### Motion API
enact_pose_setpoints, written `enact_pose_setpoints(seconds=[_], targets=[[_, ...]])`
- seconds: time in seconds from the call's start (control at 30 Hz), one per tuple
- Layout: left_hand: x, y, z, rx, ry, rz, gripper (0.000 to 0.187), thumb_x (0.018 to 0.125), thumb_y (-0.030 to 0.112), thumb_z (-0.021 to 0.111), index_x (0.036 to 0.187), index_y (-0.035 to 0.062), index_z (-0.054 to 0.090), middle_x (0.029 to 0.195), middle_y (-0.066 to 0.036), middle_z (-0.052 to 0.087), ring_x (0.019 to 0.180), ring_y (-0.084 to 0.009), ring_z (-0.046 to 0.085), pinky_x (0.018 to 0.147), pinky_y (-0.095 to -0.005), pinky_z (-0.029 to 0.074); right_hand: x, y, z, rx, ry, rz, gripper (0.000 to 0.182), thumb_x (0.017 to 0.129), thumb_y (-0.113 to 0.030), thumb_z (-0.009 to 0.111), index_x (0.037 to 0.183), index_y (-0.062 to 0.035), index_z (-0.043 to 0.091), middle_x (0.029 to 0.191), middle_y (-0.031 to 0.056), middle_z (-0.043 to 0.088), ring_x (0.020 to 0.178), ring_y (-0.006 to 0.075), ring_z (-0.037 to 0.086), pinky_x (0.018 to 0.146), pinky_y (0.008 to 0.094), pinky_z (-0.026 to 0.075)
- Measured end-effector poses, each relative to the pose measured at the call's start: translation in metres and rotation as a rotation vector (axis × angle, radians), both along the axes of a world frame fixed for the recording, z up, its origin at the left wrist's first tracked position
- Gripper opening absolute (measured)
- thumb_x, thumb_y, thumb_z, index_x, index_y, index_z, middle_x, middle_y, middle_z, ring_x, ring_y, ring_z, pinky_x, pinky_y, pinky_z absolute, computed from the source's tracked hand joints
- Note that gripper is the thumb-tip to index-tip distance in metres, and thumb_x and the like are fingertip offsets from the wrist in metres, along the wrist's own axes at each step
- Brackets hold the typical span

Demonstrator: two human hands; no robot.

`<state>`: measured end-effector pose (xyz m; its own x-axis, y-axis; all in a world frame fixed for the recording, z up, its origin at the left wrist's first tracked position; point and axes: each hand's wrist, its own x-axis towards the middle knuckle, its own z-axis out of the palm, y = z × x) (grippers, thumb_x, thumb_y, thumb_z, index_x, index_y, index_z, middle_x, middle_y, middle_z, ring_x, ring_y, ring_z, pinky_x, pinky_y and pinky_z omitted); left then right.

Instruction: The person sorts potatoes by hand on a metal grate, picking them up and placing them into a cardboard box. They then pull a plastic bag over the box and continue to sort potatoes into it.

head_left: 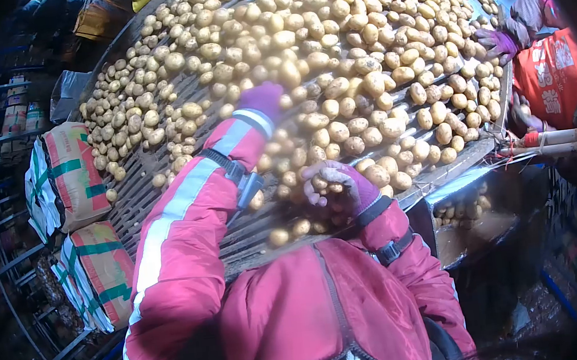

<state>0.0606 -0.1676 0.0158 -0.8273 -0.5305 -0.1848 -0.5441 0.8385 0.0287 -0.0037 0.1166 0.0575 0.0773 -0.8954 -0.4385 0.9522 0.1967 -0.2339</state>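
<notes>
Potatoes (395, 128) in large numbers cover a slatted sorting table (186, 92) in front of me. My left hand (261, 103), in a purple glove, reaches out over the middle of the table among them. It is smeared by motion, and its fingers do not show clearly; a blurred potato (286, 74) is just beyond it. My right hand (344, 183), in a purple and pale glove, is close to my body at the near edge. Its fingers curl around small potatoes (335, 188), partly hidden by the glove.
Taped sacks (73, 169) stand along the left side. Across on the right are another person's gloved hand (497, 43) and a red bag (548, 78). Below the right edge sits a container (478, 234) with potatoes inside. Pale poles (552, 143) jut out at the right corner.
</notes>
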Motion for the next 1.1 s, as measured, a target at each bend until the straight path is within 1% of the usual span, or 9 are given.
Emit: enact_pose_setpoints(seconds=[0.13,0.2,0.23,0.27,0.4,0.6,0.77,0.97,1.1], targets=[[0.01,0.007,0.034,0.606,0.235,0.26,0.036,0.088,0.04,0.066,0.107,0.0097,0.069,0.1,-0.017,0.069,0.094,-0.0319,0.068,0.087,-0.0447,0.054,-0.013,-0.014,0.043,0.118,0.114,-0.041,0.046,0.1,-0.033,0.055,0.132,-0.0003,0.057,0.109,0.0129,0.067,0.085,0.0181,0.062,0.075,0.0291,0.053],[0.017,0.034,0.06,0.586,0.37,-0.163,0.033,0.088,0.035,0.066,0.108,0.0089,0.07,0.1,-0.017,0.069,0.097,-0.0302,0.067,0.087,-0.0424,0.054,-0.015,-0.015,0.039,0.164,0.056,-0.083,0.048,0.102,-0.036,0.053,0.133,-0.0006,0.056,0.114,0.012,0.067,0.085,0.0167,0.062,0.076,0.028,0.053],[0.023,0.045,0.072,0.386,0.454,-0.628,0.031,0.088,0.032,0.066,0.108,0.0085,0.07,0.101,-0.017,0.069,0.101,-0.0292,0.067,0.087,-0.041,0.054,-0.017,-0.016,0.047,0.145,0.073,-0.108,0.049,0.103,-0.038,0.051,0.134,-0.0008,0.056,0.118,0.0117,0.067,0.084,0.0149,0.061,0.075,0.0263,0.052],[0.015,0.066,0.099,1.011,0.151,-0.078,0.022,0.09,0.024,0.065,0.105,0.0085,0.069,0.112,-0.015,0.068,0.11,-0.0313,0.063,0.089,-0.0411,0.053,-0.018,-0.018,0.056,0.126,0.09,-0.134,0.05,0.103,-0.04,0.049,0.135,-0.0011,0.055,0.121,0.0115,0.066,0.084,0.0131,0.06,0.074,0.0245,0.051],[-0.014,0.023,0.063,0.32,0.409,-0.609,0.032,0.094,0.022,0.062,0.124,0.0127,0.067,0.138,-0.015,0.058,0.129,-0.0318,0.052,0.109,-0.041,0.043,-0.022,-0.016,0.044,0.084,0.12,-0.116,0.051,0.104,-0.041,0.048,0.134,-0.0003,0.056,0.117,0.0105,0.067,0.083,0.0095,0.058,0.071,0.0198,0.049],[-0.081,-0.031,0.026,-0.049,0.076,-0.143,0.044,0.094,0.031,0.06,0.136,0.0148,0.06,0.147,-0.011,0.05,0.135,-0.034,0.046,0.112,-0.045,0.038,-0.027,-0.01,0.017,0.165,0.259,-0.042,0.046,0.105,-0.032,0.046,0.133,0.0027,0.056,0.106,0.0111,0.067,0.079,0.01,0.059,0.061,0.0194,0.047],[-0.063,-0.116,0.017,-0.388,0.035,-0.186,0.04,0.097,0.031,0.054,0.132,0.0141,0.06,0.139,-0.011,0.057,0.128,-0.0331,0.053,0.105,-0.0479,0.042,-0.027,0.006,0.009,0.232,0.013,-0.106,0.038,0.101,-0.028,0.054,0.125,0.0013,0.058,0.103,0.0133,0.067,0.075,0.0151,0.06,0.061,0.0222,0.05],[-0.086,-0.088,0.052,-0.04,0.355,-0.167,0.026,0.088,0.022,0.06,0.109,0.01,0.072,0.108,-0.014,0.069,0.105,-0.0327,0.063,0.094,-0.0433,0.049,-0.025,0.009,-0.017,0.08,0.029,-0.085,0.036,0.093,-0.02,0.065,0.123,-0.001,0.059,0.114,0.0177,0.066,0.076,0.0178,0.059,0.064,0.0297,0.052],[-0.093,-0.06,0.013,-0.054,0.279,-0.295,0.036,0.087,0.027,0.062,0.118,0.0098,0.067,0.117,-0.016,0.066,0.108,-0.034,0.062,0.095,-0.0443,0.049,-0.025,0.005,-0.005,0.107,0.034,-0.125,0.039,0.093,-0.024,0.064,0.125,-0.0009,0.059,0.117,0.0197,0.066,0.076,0.017,0.057,0.062,0.0273,0.05]])
